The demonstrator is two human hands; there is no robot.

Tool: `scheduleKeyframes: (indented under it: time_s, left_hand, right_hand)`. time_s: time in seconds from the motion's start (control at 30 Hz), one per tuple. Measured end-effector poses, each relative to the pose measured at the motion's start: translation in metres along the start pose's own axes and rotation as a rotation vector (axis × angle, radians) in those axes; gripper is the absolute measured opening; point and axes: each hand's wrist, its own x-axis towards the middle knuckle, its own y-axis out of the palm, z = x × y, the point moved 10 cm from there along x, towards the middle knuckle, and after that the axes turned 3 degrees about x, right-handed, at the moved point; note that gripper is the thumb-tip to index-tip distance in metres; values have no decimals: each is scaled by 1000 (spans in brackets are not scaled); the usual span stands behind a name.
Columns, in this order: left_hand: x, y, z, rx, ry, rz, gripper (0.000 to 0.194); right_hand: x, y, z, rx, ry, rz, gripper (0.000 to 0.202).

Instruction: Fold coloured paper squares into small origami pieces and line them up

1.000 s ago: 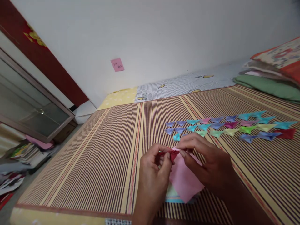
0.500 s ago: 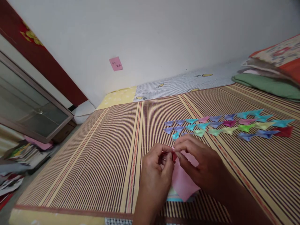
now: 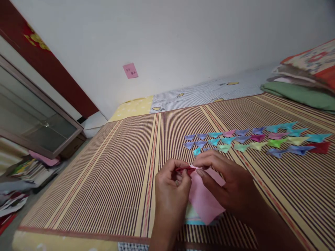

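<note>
Between my hands is a small dark red folded paper [image 3: 190, 169], narrow and pointed at its right end. My left hand [image 3: 171, 190] is closed, pinching it between thumb and fingers. The thumb and forefinger of my right hand [image 3: 230, 177] close around its right tip; the exact contact is partly hidden. Below them lies a square pink paper sheet [image 3: 205, 198], on top of pale green and blue sheets [image 3: 193, 217]. Beyond my hands stand several rows of small folded paper shapes, among them a lime green one [image 3: 277, 143] and a dark red one [image 3: 319, 147].
A striped bamboo mat [image 3: 112, 181] covers the bed. Folded bedding, with a green piece [image 3: 298, 96] lowest, is piled at the far right. A pink note [image 3: 130, 70] sticks to the wall. At left are a glass-fronted cabinet [image 3: 39, 111] and stacked books [image 3: 26, 172].
The red folded paper now shows more of its length, lying sideways between my fingers. My left hand has shifted slightly left, and my right fingers have parted a little.
</note>
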Motion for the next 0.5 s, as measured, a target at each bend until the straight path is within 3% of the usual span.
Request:
scheduleKeyframes:
  time_s: [0.2, 0.5]
  left_hand:
    - [0, -4, -5, 54, 66, -27, 12]
    - [-1, 6, -8, 76, 61, 33, 14]
  right_hand:
    - [-2, 2, 1, -6, -2, 3, 13]
    - [-3, 9, -6, -77, 133, 40, 13]
